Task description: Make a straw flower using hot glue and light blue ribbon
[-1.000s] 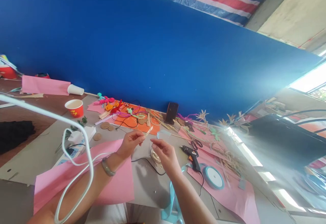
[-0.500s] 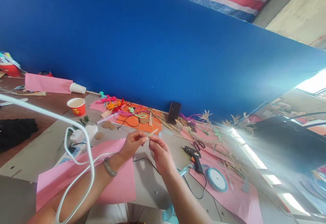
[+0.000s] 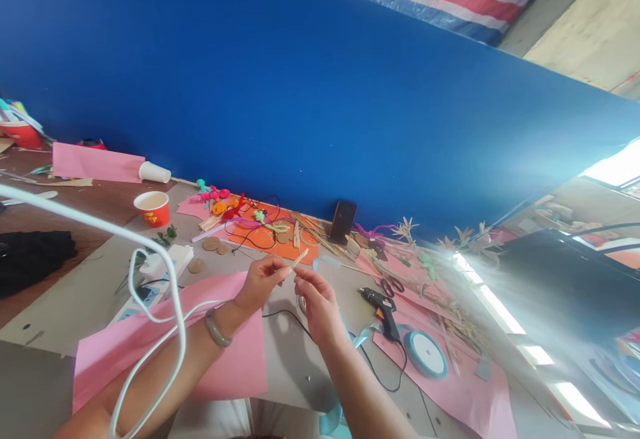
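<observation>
Left hand (image 3: 257,286): thumb and fingertips pinched on a thin pale strip (image 3: 300,258). Right hand (image 3: 320,306): fingers curled, tips right at the strip's lower end; can't tell if they grip it or only touch.

Risks, my read: strip is slim, so a hard pinch or sideways bend could crease or snap it; a loose one could drop it onto the grey tabletop (image 3: 285,369) below the fingers. White cable (image 3: 177,319) loops across the left forearm, behind the left fingers; pulling that arm back could snag it on the bangle (image 3: 218,328). Hot-glue gun (image 3: 383,309) sits just right of the right fingers, nozzle angled their way. Can't tell if it's hot; a sideways swing could knock it. Its cord and the light-blue ribbon (image 3: 364,335) lie near the right wrist, so possible tangle there.

Strip looks: cream, narrow, flat-ish, tapering to a point up and right of the left fingertips. Looks straight, no obvious break. Material unclear, maybe wood or dried leaf. Lower end hidden by fingers.
</observation>
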`<state>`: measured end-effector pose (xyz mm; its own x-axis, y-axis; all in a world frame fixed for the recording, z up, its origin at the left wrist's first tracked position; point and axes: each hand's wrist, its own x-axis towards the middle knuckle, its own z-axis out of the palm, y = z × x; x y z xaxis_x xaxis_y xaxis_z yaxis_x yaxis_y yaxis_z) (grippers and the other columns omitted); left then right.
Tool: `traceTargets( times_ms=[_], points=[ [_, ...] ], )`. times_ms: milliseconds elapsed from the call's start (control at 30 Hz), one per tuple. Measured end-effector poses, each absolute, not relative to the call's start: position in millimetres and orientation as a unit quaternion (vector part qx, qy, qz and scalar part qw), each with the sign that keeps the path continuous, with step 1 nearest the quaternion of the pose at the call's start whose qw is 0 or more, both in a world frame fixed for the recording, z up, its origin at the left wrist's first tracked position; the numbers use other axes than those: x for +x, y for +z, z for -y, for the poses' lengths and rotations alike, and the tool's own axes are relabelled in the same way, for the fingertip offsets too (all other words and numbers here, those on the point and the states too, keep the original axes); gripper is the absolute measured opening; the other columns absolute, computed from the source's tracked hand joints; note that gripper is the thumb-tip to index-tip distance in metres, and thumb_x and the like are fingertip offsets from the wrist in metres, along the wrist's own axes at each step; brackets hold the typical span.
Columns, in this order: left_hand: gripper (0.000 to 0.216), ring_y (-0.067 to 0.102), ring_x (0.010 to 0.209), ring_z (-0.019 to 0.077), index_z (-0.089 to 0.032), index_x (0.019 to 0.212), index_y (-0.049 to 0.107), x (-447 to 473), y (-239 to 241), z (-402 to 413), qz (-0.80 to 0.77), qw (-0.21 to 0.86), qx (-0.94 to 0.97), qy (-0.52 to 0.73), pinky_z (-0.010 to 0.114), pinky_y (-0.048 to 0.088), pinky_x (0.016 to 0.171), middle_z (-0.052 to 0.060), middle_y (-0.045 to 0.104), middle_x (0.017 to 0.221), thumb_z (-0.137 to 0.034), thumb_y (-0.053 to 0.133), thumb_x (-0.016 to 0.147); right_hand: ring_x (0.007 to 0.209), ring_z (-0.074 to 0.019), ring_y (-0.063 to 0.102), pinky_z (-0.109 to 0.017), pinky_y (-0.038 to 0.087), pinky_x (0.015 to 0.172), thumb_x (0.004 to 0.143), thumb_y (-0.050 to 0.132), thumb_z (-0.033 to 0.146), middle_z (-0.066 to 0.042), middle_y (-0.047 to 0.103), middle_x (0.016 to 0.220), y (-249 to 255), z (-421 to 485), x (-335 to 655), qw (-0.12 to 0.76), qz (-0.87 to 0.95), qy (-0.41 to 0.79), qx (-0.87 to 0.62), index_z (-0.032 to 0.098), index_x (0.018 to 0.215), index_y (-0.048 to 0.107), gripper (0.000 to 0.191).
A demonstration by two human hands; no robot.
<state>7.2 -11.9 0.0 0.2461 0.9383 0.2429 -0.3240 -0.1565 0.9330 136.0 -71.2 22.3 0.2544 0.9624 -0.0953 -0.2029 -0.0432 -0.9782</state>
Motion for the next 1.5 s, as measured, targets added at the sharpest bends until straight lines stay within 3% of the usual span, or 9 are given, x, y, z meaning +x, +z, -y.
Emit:
traceTargets(
  times_ms=[133,267,467,867,1000,1100,1200,1367,1500],
  points=[
    [0.015,0.048,0.054,0.009,-0.016,0.069,0.062,8,-2,11,-0.285,0.579,0.528,0.552,0.024,0.041,0.054,-0.002,0.053,0.065,-0.029,0.067,0.075,0.056,-0.0107,0.043,-0.025,0.035,0.055,0.067,0.071,0.03,0.004,0.052,0.064,29,71,140,0.616,0.342,0.453,-0.546,0.021,0.081,0.061,0.019],
    [0.016,0.049,0.057,0.0092,-0.016,0.069,0.063,8,-3,12,-0.279,0.567,0.544,0.551,0.023,0.041,0.053,0.0,0.055,0.069,-0.029,0.068,0.076,0.063,-0.0122,0.046,-0.026,0.037,0.063,0.067,0.069,0.03,0.003,0.055,0.072,42,66,146,0.629,0.371,0.394,-0.558,0.022,0.082,0.061,0.02],
    [0.016,0.05,0.062,0.0108,-0.016,0.07,0.065,9,-6,13,-0.279,0.553,0.563,0.548,0.023,0.042,0.054,0.002,0.056,0.073,-0.03,0.069,0.075,0.065,-0.0135,0.045,-0.028,0.036,0.067,0.072,0.066,0.033,0.002,0.055,0.066,56,56,148,0.564,0.435,0.411,-0.569,0.019,0.081,0.068,0.017],
    [0.015,0.053,0.066,0.0133,-0.016,0.068,0.067,8,-2,13,-0.293,0.533,0.586,0.535,0.025,0.042,0.06,0.003,0.057,0.072,-0.029,0.069,0.075,0.068,-0.0144,0.05,-0.029,0.04,0.071,0.07,0.072,0.035,0.001,0.059,0.069,55,50,145,0.572,0.459,0.414,-0.539,0.019,0.066,0.061,0.019],
    [0.018,0.052,0.062,0.0115,-0.015,0.068,0.066,8,-5,11,-0.295,0.553,0.566,0.536,0.024,0.042,0.056,0.002,0.058,0.071,-0.032,0.07,0.073,0.073,-0.0154,0.055,-0.031,0.043,0.074,0.073,0.07,0.04,-0.001,0.063,0.077,51,46,152,0.574,0.466,0.386,-0.552,0.019,0.092,0.068,0.028],
    [0.02,0.049,0.055,0.0093,-0.015,0.07,0.066,8,-8,5,-0.309,0.58,0.523,0.543,0.023,0.041,0.051,0.0,0.057,0.068,-0.035,0.07,0.072,0.081,-0.0174,0.059,-0.034,0.046,0.079,0.073,0.07,0.04,-0.006,0.066,0.097,50,44,167,0.591,0.47,0.333,-0.564,0.021,0.117,0.062,0.048],
    [0.021,0.046,0.05,0.0082,-0.015,0.07,0.065,6,-8,-2,-0.321,0.593,0.474,0.566,0.022,0.04,0.05,-0.003,0.052,0.057,-0.035,0.07,0.071,0.089,-0.0199,0.062,-0.038,0.046,0.085,0.074,0.069,0.038,-0.01,0.065,0.111,52,48,186,0.583,0.493,0.254,-0.594,0.021,0.124,0.058,0.054],
    [0.023,0.047,0.049,0.0079,-0.014,0.068,0.064,4,-5,-8,-0.35,0.627,0.401,0.569,0.021,0.039,0.049,-0.003,0.053,0.054,-0.035,0.072,0.066,0.083,-0.0234,0.067,-0.043,0.047,0.087,0.08,0.061,0.039,-0.008,0.074,0.087,52,70,215,0.523,0.531,0.188,-0.639,0.018,0.111,0.066,0.038],
    [0.023,0.047,0.049,0.0081,-0.014,0.066,0.064,4,-4,-7,-0.374,0.634,0.375,0.563,0.021,0.039,0.05,-0.003,0.054,0.054,-0.035,0.073,0.064,0.075,-0.0241,0.069,-0.04,0.049,0.082,0.078,0.06,0.041,-0.006,0.073,0.071,36,92,238,0.446,0.546,0.141,-0.695,0.019,0.095,0.071,0.03]
  ],
)
